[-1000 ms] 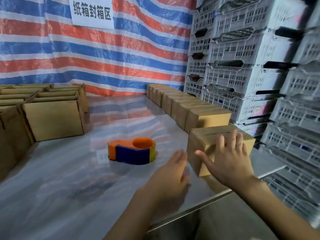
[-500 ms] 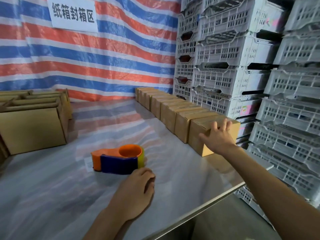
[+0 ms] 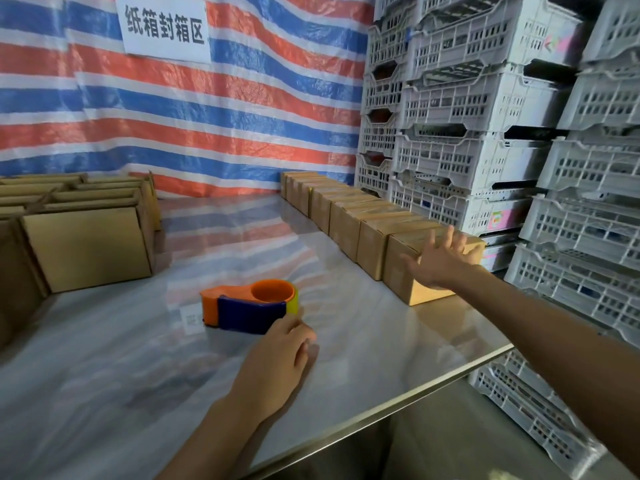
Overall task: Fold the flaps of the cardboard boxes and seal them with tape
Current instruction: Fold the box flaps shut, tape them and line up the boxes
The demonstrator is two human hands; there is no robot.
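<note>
The tape holder [image 3: 247, 306] lies at 11 o'clock from the loose, empty left hand [image 3: 277, 362]; the spread, empty right hand [image 3: 440, 263] is farther.

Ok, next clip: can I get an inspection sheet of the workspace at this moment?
Surface: shiny metal table, reflecting the tarp.
Job's things: closed boxes in a row along the table's right edge; open boxes massed at left; orange and blue tape dispenser lying mid-table.
Clutter: nothing seen.
Hands: left hand on the table right by the dispenser, fingers loosely curled, holding nothing; right hand open, fingers spread at the nearest closed box, contact unclear.
Cables: nothing seen.
Surroundings: striped tarp with a white sign behind; stacked white crates at right.
</note>
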